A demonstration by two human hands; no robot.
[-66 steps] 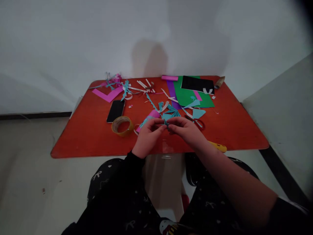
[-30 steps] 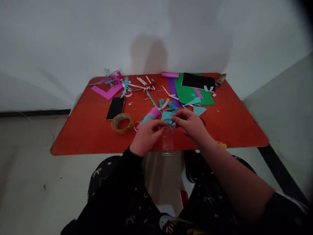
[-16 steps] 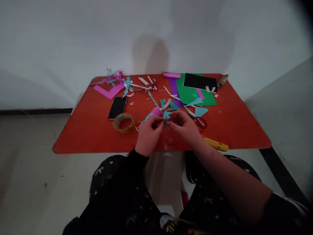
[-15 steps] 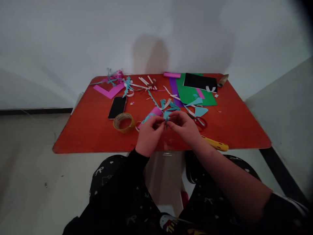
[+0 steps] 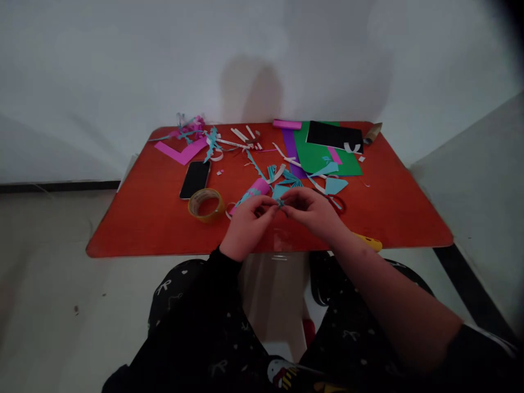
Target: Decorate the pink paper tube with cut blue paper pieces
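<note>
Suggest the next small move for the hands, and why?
I'd probably tilt the small blue piece slightly towards the camera, with the left hand and right hand both pinching it: their fingertips meet at it and cover much of it, so its shape can't be judged.

I count one red rectangular table (image 5: 393, 210), one black rectangular phone (image 5: 195, 180), one yellow ring-shaped tape roll (image 5: 209, 217), one pink-and-blue paper tube (image 5: 252, 195), one green paper sheet (image 5: 316, 160), one pair of red-handled scissors (image 5: 344, 204), two bare hands (image 5: 247, 221).
</note>
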